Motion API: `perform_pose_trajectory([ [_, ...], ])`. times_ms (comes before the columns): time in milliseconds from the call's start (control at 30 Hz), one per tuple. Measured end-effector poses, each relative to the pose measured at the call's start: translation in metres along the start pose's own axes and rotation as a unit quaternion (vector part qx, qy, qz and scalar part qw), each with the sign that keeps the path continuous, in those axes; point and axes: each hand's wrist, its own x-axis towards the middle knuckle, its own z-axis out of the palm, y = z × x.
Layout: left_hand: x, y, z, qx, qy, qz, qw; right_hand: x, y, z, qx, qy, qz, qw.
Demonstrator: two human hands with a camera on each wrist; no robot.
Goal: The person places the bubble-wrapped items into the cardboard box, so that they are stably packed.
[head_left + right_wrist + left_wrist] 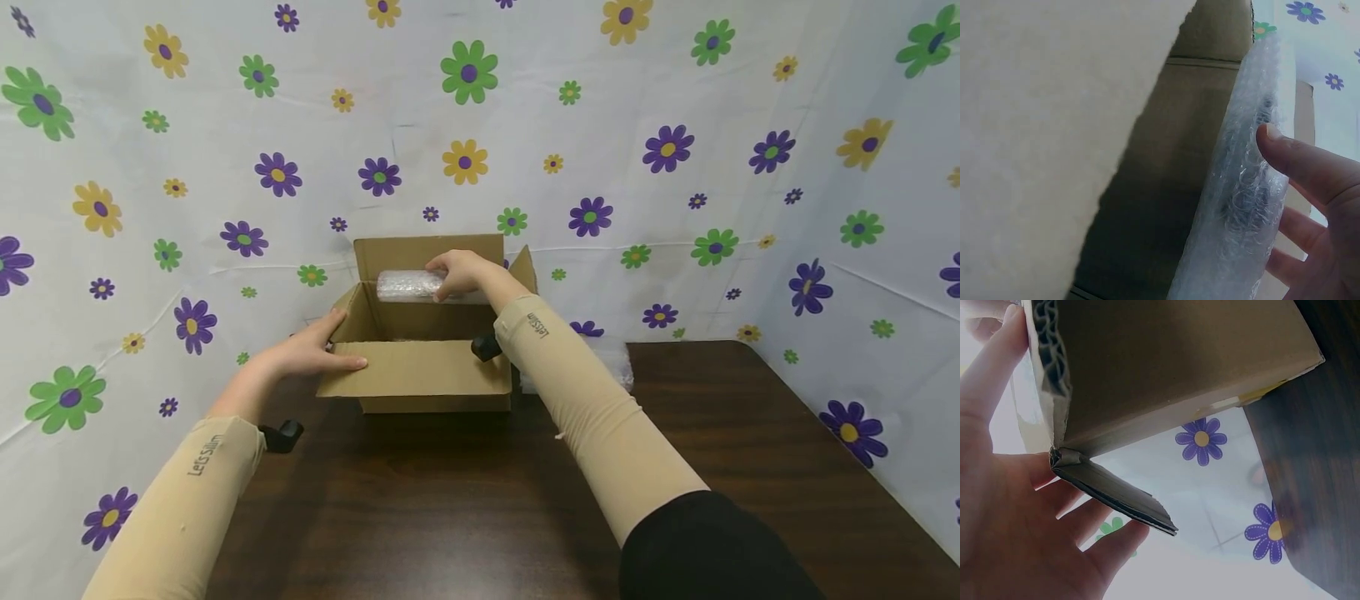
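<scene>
Bundle in bubble wrap (408,286), just one, sits pinched between thumb and fingers of my right hand (467,272) at the mouth of one cardboard box (435,404); what the wrap holds I can't make out. My left hand (306,352), fingers spread straight, touches the box's flaps (420,367). On the table (480,500) to the right lies more bubble wrap (618,363), partly hidden by my right sleeve (600,408).

Can't be making out the dark contents (1244,206) of the bubble-wrapped bundle (403,286), all showing blurry. Right hand (468,273) is covering part of it. Front flap (412,368) is hiding the floor of the carton (435,405). Right sleeve (588,408) is blocking another wrapped package (618,362), partly. Left wrist view is cropping the left hand (1016,519).
</scene>
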Motion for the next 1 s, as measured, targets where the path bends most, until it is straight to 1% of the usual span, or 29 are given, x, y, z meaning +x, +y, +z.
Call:
perform_pose_trajectory([
  [200,0.003,0.004,-0.002,-0.001,-0.006,0.001,1.0,-0.003,0.001,-0.001,0.003,0.007,-0.008,0.9999],
  [300,0.003,0.003,-0.002,0.0,-0.008,0.0,1.0,-0.004,0.002,0.0,0.01,0.01,-0.016,0.9998],
  [633,0.002,0.001,-0.001,-0.008,-0.003,0.004,1.0,-0.006,0.004,-0.002,0.008,0.001,-0.022,0.9997],
  [800,0.002,0.0,0.0,-0.005,-0.001,0.003,1.0,-0.014,0.004,-0.009,0.011,-0.004,-0.03,0.9995],
  [1000,-0.001,-0.002,0.0,-0.006,0.0,0.003,1.0,-0.03,0.004,-0.021,-0.024,-0.006,-0.047,0.9986],
])
